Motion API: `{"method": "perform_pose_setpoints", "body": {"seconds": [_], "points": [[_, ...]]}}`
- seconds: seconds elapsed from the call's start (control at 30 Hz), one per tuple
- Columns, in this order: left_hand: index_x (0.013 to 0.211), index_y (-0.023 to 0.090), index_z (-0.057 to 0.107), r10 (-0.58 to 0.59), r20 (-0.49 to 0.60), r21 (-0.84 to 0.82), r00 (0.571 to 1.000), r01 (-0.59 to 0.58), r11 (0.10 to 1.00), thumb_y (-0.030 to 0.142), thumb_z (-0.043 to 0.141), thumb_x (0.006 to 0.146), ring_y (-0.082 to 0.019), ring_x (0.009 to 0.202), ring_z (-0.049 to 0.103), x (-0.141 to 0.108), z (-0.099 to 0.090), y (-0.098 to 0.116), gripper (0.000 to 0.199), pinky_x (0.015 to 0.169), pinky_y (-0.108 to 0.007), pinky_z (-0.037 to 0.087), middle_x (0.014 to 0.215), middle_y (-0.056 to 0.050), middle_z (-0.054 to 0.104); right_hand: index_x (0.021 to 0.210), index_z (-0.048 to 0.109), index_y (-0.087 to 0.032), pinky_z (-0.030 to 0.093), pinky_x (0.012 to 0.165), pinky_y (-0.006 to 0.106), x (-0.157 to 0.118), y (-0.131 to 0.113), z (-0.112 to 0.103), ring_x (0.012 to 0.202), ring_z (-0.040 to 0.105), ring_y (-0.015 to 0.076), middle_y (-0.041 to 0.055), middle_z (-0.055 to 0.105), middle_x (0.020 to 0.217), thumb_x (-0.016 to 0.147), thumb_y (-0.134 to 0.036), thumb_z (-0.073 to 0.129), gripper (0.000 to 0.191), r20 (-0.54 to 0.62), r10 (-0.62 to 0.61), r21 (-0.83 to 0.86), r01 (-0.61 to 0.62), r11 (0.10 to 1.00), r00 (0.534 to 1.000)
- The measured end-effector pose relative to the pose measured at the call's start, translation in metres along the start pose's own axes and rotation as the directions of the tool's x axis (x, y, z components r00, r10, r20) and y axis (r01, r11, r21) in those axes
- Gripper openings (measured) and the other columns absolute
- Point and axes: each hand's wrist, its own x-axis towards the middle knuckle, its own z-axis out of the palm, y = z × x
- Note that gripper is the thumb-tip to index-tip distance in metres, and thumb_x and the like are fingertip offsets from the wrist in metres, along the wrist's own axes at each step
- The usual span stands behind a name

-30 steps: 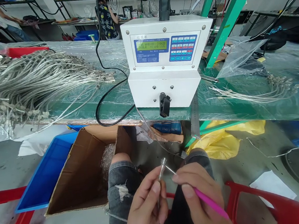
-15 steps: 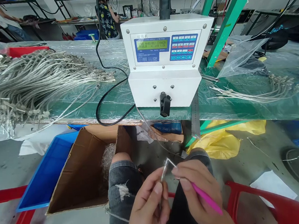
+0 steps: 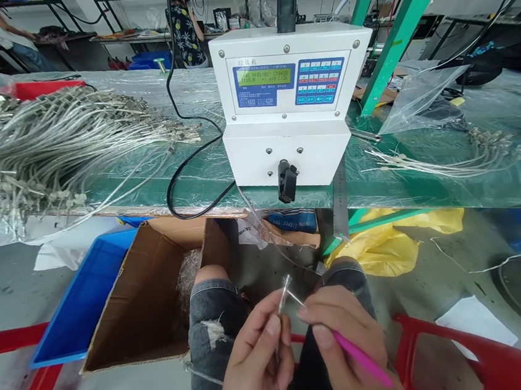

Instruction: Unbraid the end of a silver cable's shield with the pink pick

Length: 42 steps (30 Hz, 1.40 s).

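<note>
Over my lap, my left hand (image 3: 258, 350) pinches a thin silvery cable (image 3: 282, 298) between thumb and fingers, its frayed-looking end pointing up. My right hand (image 3: 347, 338) grips a pink-handled pick (image 3: 364, 358) like a pen. Its slim metal tip meets the cable just below the end; whether it goes into the strands I cannot tell. The rest of the held cable is mostly hidden by my left fingers.
A white machine (image 3: 288, 152) with keypad stands on the green bench. Piled cables (image 3: 72, 134) lie left, a smaller cable bundle (image 3: 453, 165) right. A steel ruler (image 3: 340, 205) overhangs the edge. Below are a cardboard box (image 3: 128, 314), blue bin (image 3: 67, 302) and red stool (image 3: 410, 340).
The pick's tip has moved down and left, from the cable's top end to just below it. My right hand has shifted slightly downward; my left hand stays nearly in place.
</note>
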Motion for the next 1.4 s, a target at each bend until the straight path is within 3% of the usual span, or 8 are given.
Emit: {"method": "perform_pose_setpoints", "body": {"seconds": [0.87,1.07,1.27,1.4], "points": [[0.107,0.028,0.078,0.012,-0.037,0.050,0.999,-0.010,0.999,0.046,0.080,0.075,-0.003,0.038,0.042,-0.001,0.000,-0.001,0.037,0.041,-0.022,0.021,0.065,0.002,0.059,0.104,0.064,-0.017,0.057,0.071,0.033,0.005,0.000,0.000,0.081,0.067,0.0184,0.0067,0.069,0.087,0.088,-0.004,0.047,0.027,-0.018,-0.019,-0.070,0.018,0.997,1.000],[0.105,0.028,0.079,-0.020,-0.030,0.058,0.999,0.022,0.998,0.047,0.081,0.074,-0.003,0.038,0.042,-0.003,0.006,0.005,0.037,0.043,-0.023,0.022,0.065,0.002,0.059,0.106,0.065,-0.015,0.056,0.073,0.033,0.005,0.010,-0.003,0.083,0.066,0.0184,0.0085,0.069,0.091,0.088,-0.003,0.049,0.027,-0.004,-0.115,-0.159,0.113,0.981,0.993],[0.108,0.027,0.078,-0.065,-0.047,0.070,0.997,0.068,0.995,0.044,0.079,0.078,-0.002,0.038,0.042,-0.007,0.006,0.008,0.035,0.046,-0.024,0.021,0.069,0.001,0.060,0.108,0.067,-0.019,0.055,0.076,0.035,0.009,0.022,-0.021,0.091,0.066,0.0205,0.0081,0.068,0.098,0.087,-0.003,0.053,0.030,-0.211,-0.039,-0.290,-0.025,0.957,0.977],[0.110,0.025,0.077,-0.026,-0.043,0.076,0.999,0.030,0.997,0.041,0.076,0.081,-0.002,0.040,0.041,-0.006,0.005,0.009,0.033,0.046,-0.023,0.021,0.072,0.000,0.060,0.099,0.066,-0.017,0.054,0.070,0.033,0.009,0.011,-0.023,0.081,0.066,0.0185,0.0062,0.069,0.087,0.086,-0.005,0.050,0.024,-0.067,-0.002,-0.140,-0.007,0.990,0.998]]}}
